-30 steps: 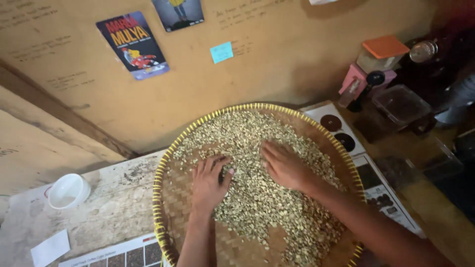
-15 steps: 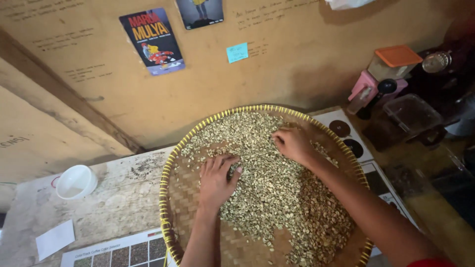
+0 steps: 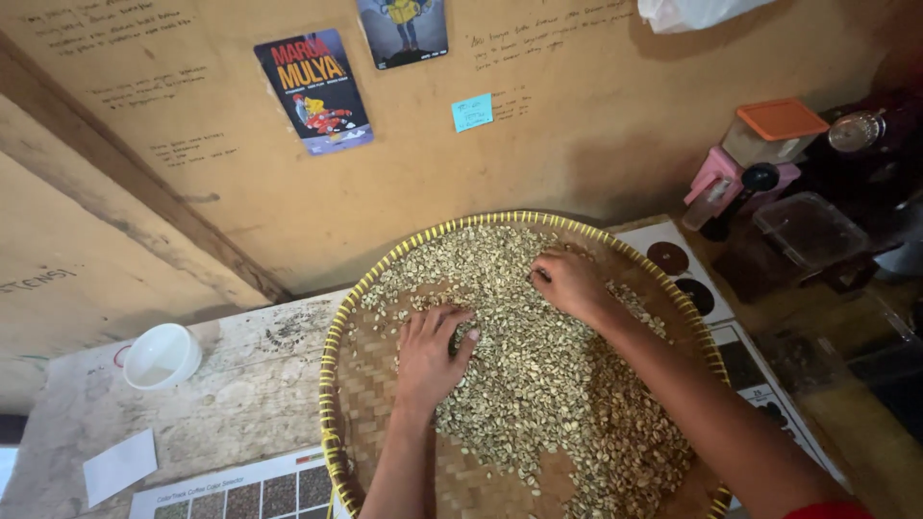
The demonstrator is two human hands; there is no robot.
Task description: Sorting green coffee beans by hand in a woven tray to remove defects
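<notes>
Pale green beans (image 3: pixel 538 375) covered the woven tray (image 3: pixel 385 404), thickest toward its right rim. Since a second earlier, the right hand (image 3: pixel 569 282) had shifted to the far edge, fingers curled pinching beans; the left hand (image 3: pixel 430 356) stayed flat, fingers spread on them.

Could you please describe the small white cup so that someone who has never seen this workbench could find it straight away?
Start at the big round woven tray with the yellow rim, heaped with pale beans. Look past its left edge across the worn wooden tabletop towards the wall. There stands the small white cup: the only round, hollow thing on that side, while its nearest neighbours are flat sheets of paper.
</notes>
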